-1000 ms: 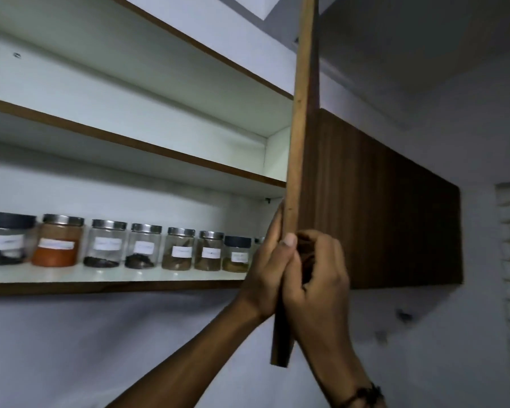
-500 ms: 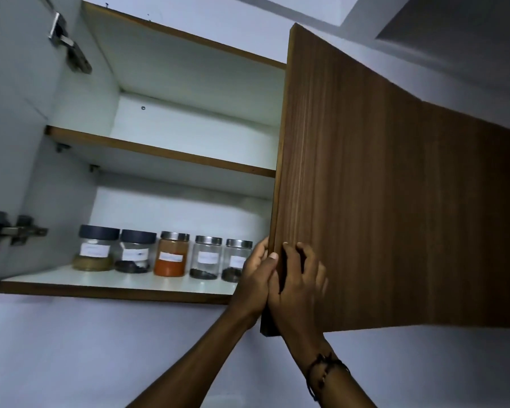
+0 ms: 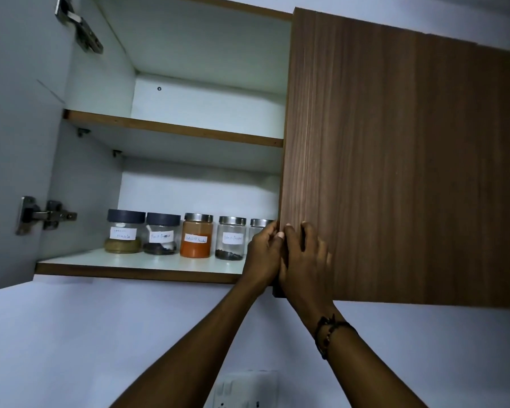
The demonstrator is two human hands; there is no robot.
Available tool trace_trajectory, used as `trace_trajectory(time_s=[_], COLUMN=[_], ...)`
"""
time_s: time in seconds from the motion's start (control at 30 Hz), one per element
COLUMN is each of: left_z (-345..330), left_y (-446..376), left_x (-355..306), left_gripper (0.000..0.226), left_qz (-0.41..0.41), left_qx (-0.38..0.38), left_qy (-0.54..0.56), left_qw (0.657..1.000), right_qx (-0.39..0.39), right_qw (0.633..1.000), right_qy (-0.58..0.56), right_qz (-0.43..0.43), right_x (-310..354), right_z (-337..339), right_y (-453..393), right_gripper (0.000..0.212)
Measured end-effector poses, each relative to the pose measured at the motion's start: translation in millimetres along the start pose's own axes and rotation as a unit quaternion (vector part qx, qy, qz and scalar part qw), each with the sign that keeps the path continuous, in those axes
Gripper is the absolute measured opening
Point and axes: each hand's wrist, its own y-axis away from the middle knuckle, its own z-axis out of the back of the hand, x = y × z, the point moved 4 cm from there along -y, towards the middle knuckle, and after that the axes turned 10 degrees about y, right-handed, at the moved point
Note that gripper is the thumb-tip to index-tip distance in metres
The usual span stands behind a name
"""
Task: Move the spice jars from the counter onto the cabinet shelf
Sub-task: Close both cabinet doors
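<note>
Several labelled spice jars stand in a row on the cabinet's lower shelf [image 3: 136, 265]: a dark-lidded jar of tan powder [image 3: 123, 235], a dark-lidded jar of black spice [image 3: 161, 237], an orange-filled jar [image 3: 197, 239] and a silver-lidded jar of dark grains [image 3: 231, 238]. One more silver lid [image 3: 259, 222] shows behind my fingers. My left hand [image 3: 262, 254] curls around the lower left edge of the brown wooden right door [image 3: 395, 160]. My right hand [image 3: 305, 254] lies flat on that door's front, beside the left hand.
The left door [image 3: 15, 136] hangs open at the far left, with metal hinges [image 3: 43, 214] on it. The upper shelf [image 3: 171, 129] holds nothing I can see. A white wall socket [image 3: 243, 388] sits on the wall below.
The right door has swung from edge-on to nearly flat against the cabinet, covering the right-hand jars. Both hands stayed on its lower edge and my view shifted left.
</note>
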Motion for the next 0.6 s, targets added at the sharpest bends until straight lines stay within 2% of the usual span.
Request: trace_trajectory(time_s=[0.17, 0.4, 0.6], left_z=[0.0, 22.5, 92.5], left_y=[1.1, 25.9, 48.3], left_x=[-4.6, -25.8, -94.0], left_gripper=[0.035, 0.032, 0.032], left_qz=[-0.019, -0.04, -0.095], left_qx=[-0.006, -0.025, -0.075], left_qy=[-0.051, -0.084, -0.133], left_qw=[0.999, 0.995, 0.984], right_qx=[0.019, 0.027, 0.03], right_qw=[1.0, 0.996, 0.972], right_qy=[-0.004, -0.079, -0.229], right_qz=[-0.003, -0.008, 0.052], right_x=[-1.4, 17.0, 95.2], right_z=[-1.1, 13.2, 53.0], right_y=[0.5, -3.0, -9.6], right_gripper=[0.059, 0.045, 0.052])
